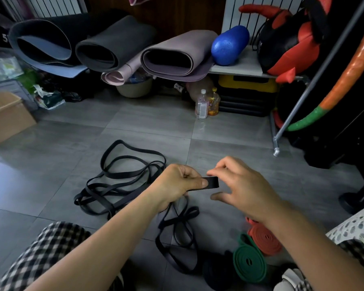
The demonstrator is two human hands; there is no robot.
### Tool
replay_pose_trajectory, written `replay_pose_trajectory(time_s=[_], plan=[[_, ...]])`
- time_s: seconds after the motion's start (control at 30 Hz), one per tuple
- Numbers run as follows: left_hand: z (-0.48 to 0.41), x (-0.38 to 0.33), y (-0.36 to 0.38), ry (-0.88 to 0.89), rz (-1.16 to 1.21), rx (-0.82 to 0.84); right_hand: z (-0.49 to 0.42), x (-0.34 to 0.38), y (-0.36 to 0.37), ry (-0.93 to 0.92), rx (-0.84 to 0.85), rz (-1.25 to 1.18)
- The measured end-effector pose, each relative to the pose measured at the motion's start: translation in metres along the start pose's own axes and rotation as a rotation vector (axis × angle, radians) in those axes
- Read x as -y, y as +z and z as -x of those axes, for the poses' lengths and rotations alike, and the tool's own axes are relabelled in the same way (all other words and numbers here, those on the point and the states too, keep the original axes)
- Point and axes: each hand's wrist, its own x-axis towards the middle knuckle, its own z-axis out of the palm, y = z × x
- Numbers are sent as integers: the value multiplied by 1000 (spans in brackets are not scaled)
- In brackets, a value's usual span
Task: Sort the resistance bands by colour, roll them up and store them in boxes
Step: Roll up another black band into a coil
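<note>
My left hand (178, 183) grips a black resistance band (212, 183), whose folded end sticks out to the right of the thumb. My right hand (237, 185) pinches the top edge of that folded end with thumb and forefinger. The rest of this band hangs down to the floor in loops (177, 234). A pile of loose black bands (118, 181) lies on the grey tiles to the left. A rolled green band (249, 261) and a rolled red band (264, 238) lie on the floor under my right forearm, beside a dark roll (216, 271).
A cardboard box (6, 116) stands open at the left edge. Rolled yoga mats (114, 47) and a blue roller (229, 45) fill the back. Two bottles (206, 103) stand on the floor. A metal rack leg (276, 143) and hoops stand at the right.
</note>
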Motion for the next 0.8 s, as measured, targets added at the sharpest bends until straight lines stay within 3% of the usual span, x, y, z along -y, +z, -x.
replay_pose_trajectory(time_s=[0.1, 0.23, 0.4, 0.63, 0.7, 0.8], plan=[[2, -1, 4, 52, -46, 8, 0, 13, 13, -17, -60, 148], [9, -11, -5, 78, -31, 124, -1, 9, 7, -7, -123, 70], [11, -10, -19, 124, 177, 271, -5, 1, -12, 109, -103, -523], [11, 5, 3, 48, 715, 488, -2, 7, -10, 166, -87, -1223], [12, 4, 7, 72, 741, 455, -2, 10, -5, 183, -154, -1275], [14, 1, 4, 38, 740, 411, -2, 11, 2, 218, -239, -1157]])
